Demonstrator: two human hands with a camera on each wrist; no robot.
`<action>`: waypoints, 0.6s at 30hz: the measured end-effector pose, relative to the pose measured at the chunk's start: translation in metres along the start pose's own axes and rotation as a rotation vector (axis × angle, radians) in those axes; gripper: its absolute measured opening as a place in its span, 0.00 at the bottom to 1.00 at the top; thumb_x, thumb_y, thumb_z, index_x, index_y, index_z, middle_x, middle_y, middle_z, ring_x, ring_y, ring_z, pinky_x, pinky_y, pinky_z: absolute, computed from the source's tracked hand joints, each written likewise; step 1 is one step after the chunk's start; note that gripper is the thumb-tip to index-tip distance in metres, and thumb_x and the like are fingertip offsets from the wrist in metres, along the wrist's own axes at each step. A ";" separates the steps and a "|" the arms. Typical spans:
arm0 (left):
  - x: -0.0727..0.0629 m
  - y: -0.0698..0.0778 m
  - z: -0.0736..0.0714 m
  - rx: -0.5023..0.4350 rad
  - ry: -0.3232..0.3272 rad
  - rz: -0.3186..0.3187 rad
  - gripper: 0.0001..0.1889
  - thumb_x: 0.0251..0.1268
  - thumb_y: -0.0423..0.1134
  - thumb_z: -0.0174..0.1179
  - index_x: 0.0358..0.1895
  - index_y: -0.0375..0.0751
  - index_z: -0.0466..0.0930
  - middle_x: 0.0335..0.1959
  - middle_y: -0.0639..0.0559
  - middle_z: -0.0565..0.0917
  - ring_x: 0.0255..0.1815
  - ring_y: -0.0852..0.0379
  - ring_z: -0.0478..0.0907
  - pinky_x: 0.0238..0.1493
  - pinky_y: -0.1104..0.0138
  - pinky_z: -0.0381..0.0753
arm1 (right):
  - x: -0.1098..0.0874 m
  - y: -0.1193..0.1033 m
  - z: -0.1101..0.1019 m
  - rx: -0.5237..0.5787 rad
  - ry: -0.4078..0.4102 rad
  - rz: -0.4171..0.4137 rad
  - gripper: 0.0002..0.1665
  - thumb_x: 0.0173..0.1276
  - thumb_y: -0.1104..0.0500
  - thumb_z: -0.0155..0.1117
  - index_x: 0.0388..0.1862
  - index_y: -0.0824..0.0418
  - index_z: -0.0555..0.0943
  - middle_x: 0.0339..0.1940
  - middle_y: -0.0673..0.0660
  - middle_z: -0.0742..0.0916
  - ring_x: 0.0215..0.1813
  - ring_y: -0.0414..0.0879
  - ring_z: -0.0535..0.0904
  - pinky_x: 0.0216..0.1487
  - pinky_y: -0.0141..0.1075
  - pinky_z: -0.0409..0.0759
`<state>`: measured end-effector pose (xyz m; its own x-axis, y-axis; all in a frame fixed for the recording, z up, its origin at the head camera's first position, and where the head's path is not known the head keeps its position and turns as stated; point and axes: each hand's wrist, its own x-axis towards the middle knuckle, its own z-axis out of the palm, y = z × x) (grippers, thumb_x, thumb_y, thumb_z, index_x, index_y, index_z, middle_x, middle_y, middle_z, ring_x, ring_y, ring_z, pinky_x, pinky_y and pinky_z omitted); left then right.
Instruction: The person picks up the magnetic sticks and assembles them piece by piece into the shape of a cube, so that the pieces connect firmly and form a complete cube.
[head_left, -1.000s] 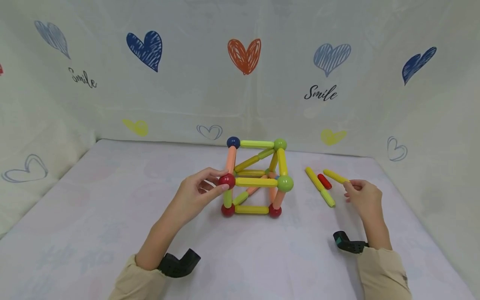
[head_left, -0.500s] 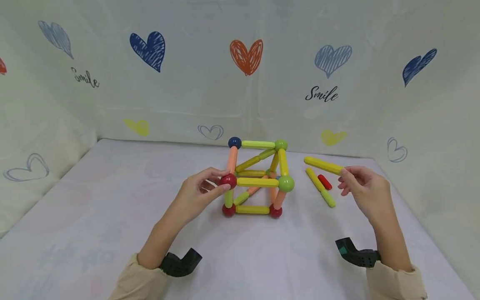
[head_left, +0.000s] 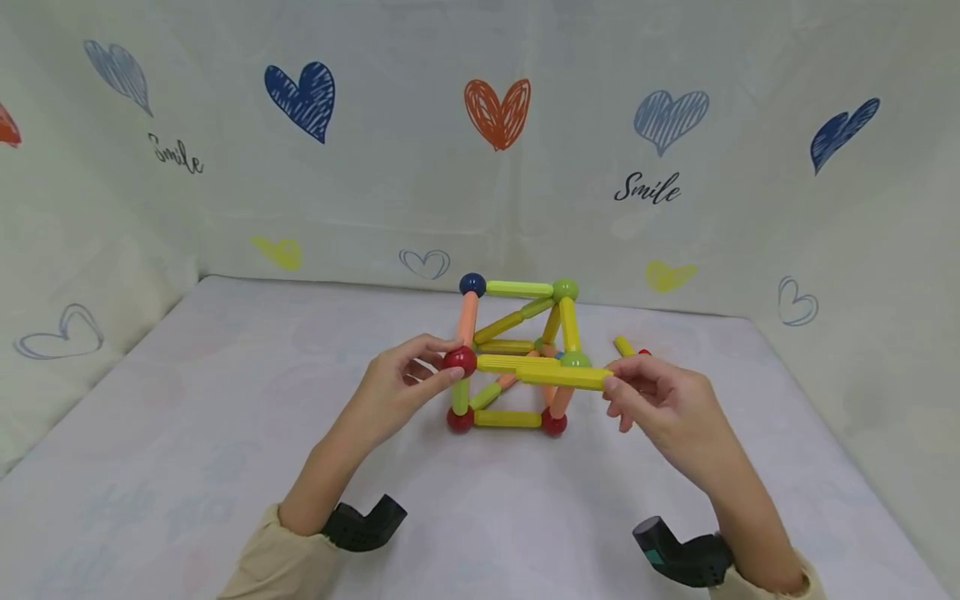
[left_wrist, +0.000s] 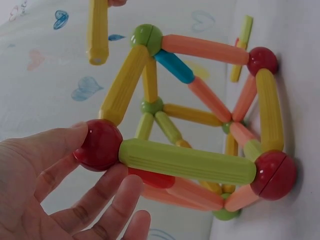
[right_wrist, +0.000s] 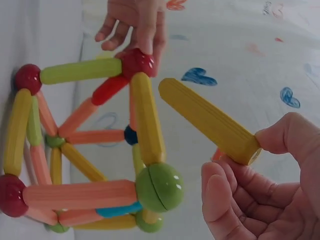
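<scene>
A cube-shaped frame of coloured rods and balls stands on the table, its front top rod (head_left: 498,363) yellow. At its near upper left corner my left hand (head_left: 401,379) pinches a red ball (left_wrist: 100,145) between thumb and fingers. My right hand (head_left: 667,408) grips one end of a loose yellow rod (right_wrist: 210,120) with thumb and fingertips. That rod points left and overlaps the front top rod and the green ball (right_wrist: 160,187) in the head view. In the right wrist view a gap shows between the rod and the frame.
Behind my right hand, another yellow rod (head_left: 623,345) and a red piece lie on the table, partly hidden. The white table (head_left: 247,375) ends at a pale cloth backdrop (head_left: 390,167) printed with hearts. Dark cameras sit on both wrists.
My right hand has lifted the yellow rod off the table and carried it left to the frame's front. My left hand stays on the red ball.
</scene>
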<state>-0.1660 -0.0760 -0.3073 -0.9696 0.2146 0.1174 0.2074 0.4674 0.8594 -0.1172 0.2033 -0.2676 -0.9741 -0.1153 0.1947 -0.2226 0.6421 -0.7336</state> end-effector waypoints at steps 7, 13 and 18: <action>0.000 0.000 0.000 0.001 -0.005 0.000 0.17 0.60 0.44 0.62 0.52 0.49 0.77 0.44 0.48 0.81 0.38 0.54 0.75 0.40 0.66 0.78 | 0.003 -0.008 0.030 0.029 -0.151 0.036 0.13 0.65 0.59 0.61 0.45 0.66 0.78 0.30 0.53 0.84 0.25 0.40 0.78 0.29 0.29 0.79; -0.001 0.001 0.000 0.001 -0.005 0.001 0.17 0.60 0.43 0.62 0.52 0.50 0.78 0.44 0.48 0.81 0.38 0.54 0.75 0.40 0.66 0.78 | 0.007 -0.005 0.060 -0.053 -0.193 0.023 0.10 0.64 0.63 0.61 0.41 0.66 0.79 0.24 0.51 0.81 0.22 0.39 0.75 0.25 0.27 0.77; -0.001 0.000 -0.001 0.000 -0.002 0.016 0.17 0.60 0.43 0.62 0.52 0.49 0.78 0.44 0.48 0.81 0.37 0.54 0.75 0.39 0.66 0.78 | 0.011 0.003 0.079 -0.108 -0.149 -0.002 0.07 0.62 0.63 0.62 0.37 0.66 0.81 0.22 0.50 0.80 0.22 0.37 0.72 0.23 0.26 0.73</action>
<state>-0.1653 -0.0765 -0.3069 -0.9660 0.2237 0.1297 0.2226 0.4642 0.8573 -0.1319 0.1435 -0.3191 -0.9705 -0.2229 0.0917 -0.2271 0.7181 -0.6578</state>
